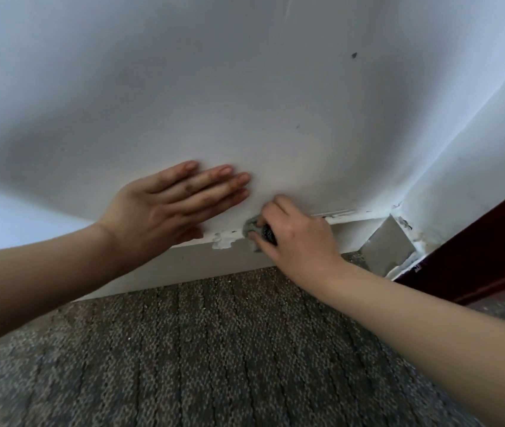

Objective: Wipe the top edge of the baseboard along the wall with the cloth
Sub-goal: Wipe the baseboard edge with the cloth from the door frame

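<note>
White painted wall [245,87] fills most of the view, and against it, at the left, the left hand [165,204] is laid flat with the fingers stretched out and together; nothing is held in it, and it appears to be used as a brace. Below it the baseboard [189,263] is seen running along the wall above grey patterned carpet [214,349]. On the top edge, just right of the left hand, a patch of chipped or smeared white paint [222,238] is visible.

Immediately right of that patch, the cloth [252,228], a small grey-green wad, is pressed onto the top edge by the right hand [297,238], whose fingers are curled closed around it; most of the cloth is hidden by the fingers.

Further right, the edge runs on to the corner [399,211], where dirt and flaking are noticeable beside a dark red-brown door frame [491,241].

Wiping is judged to be under way. Which stretch has been cleaned cannot be told; residue is seen on both sides of the cloth.

No writing, brand or label can be read.
</note>
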